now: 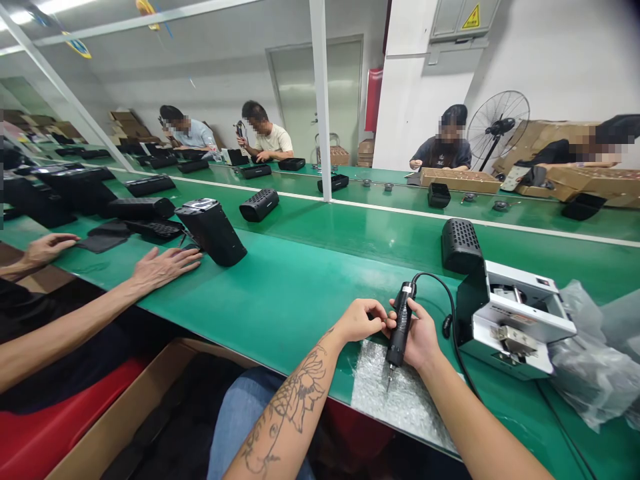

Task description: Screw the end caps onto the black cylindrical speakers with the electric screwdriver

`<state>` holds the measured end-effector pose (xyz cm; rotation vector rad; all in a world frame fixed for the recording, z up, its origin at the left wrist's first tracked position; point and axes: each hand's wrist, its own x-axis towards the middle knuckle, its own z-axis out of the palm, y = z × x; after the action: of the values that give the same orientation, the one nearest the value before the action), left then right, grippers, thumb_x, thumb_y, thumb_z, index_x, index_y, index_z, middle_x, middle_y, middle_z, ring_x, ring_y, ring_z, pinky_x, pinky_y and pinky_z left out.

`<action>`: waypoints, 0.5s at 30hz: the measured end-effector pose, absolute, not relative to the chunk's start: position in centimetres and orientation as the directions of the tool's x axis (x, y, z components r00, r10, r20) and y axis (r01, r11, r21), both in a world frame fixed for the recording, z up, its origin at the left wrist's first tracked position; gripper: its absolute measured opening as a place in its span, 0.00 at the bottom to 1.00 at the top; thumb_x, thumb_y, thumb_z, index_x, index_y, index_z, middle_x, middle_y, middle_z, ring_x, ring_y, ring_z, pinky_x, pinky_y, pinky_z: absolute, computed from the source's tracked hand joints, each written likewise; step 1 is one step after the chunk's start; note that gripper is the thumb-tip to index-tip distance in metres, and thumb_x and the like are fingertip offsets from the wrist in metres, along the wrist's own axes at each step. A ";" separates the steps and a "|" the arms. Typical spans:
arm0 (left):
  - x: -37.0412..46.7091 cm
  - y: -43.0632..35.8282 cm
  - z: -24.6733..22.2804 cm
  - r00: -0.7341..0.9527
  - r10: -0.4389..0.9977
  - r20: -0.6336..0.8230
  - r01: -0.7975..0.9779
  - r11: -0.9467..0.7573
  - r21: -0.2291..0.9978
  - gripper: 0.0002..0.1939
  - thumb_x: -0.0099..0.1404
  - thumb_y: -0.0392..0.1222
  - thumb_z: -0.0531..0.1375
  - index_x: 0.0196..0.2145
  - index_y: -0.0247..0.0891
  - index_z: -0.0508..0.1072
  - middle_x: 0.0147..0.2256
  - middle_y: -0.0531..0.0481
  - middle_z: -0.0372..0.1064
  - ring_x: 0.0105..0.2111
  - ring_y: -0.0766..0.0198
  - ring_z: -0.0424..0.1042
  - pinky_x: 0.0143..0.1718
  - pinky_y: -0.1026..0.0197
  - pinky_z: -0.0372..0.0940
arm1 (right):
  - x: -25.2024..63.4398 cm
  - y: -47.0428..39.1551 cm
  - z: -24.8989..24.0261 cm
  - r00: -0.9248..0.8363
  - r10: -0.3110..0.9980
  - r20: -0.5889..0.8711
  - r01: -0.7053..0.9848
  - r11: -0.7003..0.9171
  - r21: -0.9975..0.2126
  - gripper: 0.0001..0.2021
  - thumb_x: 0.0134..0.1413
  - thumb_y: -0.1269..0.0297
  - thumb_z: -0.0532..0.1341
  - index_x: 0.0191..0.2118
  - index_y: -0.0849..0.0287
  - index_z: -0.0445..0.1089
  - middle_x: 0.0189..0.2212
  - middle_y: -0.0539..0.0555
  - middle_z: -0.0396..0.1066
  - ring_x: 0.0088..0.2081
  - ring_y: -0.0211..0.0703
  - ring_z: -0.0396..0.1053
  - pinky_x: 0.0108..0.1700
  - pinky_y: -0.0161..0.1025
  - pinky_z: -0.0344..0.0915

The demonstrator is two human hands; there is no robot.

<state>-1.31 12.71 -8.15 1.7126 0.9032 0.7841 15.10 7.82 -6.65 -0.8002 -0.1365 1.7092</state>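
Note:
A black electric screwdriver (400,327) is gripped in my right hand (423,337), its bit pointing down over a sheet of bubble wrap (373,380) at the table's front edge. My left hand (363,320) is closed in a pinch right beside the screwdriver's body; whatever lies between its fingertips is hidden. From the tool's top a black cable (453,307) loops to the right. Just right of my hands stands a white and black screw feeder machine (520,320). Behind it sits a black perforated housing (461,245).
Clear plastic bags (595,360) crowd the feeder's right side. At my left, a co-worker's hands (163,267) rest by a standing black housing (213,230) on the green table (280,300). A white post (321,100) rises beyond. Several people work across the line.

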 end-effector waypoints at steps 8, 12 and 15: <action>-1.4 12.7 -7.9 0.505 0.859 0.085 0.213 -0.220 0.952 0.08 0.51 0.31 0.62 0.30 0.33 0.79 0.30 0.50 0.78 0.32 0.65 0.74 0.37 0.65 0.66 | 15.0 7.8 -6.6 -0.080 0.897 -0.435 -0.818 -0.308 -0.486 0.12 0.62 0.57 0.59 0.42 0.62 0.72 0.23 0.53 0.70 0.23 0.42 0.68 0.28 0.43 0.74; -1.4 12.7 -8.0 0.506 0.859 0.078 0.213 -0.212 0.954 0.08 0.52 0.31 0.61 0.30 0.33 0.79 0.30 0.50 0.78 0.31 0.65 0.74 0.36 0.65 0.66 | 15.0 7.9 -6.7 -0.082 0.899 -0.430 -0.818 -0.308 -0.486 0.13 0.62 0.57 0.59 0.42 0.62 0.72 0.23 0.53 0.70 0.23 0.42 0.69 0.28 0.43 0.74; -1.3 12.7 -8.2 0.509 0.857 0.078 0.210 -0.212 0.954 0.08 0.52 0.31 0.61 0.31 0.33 0.79 0.31 0.49 0.78 0.31 0.65 0.74 0.36 0.65 0.66 | 15.0 7.9 -6.9 -0.085 0.900 -0.427 -0.817 -0.308 -0.487 0.13 0.62 0.57 0.60 0.43 0.62 0.72 0.23 0.53 0.70 0.23 0.42 0.69 0.28 0.43 0.75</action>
<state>-1.35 12.73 -8.20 1.7119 0.9099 0.7778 15.05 7.94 -6.86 -0.7916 -0.1429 1.7125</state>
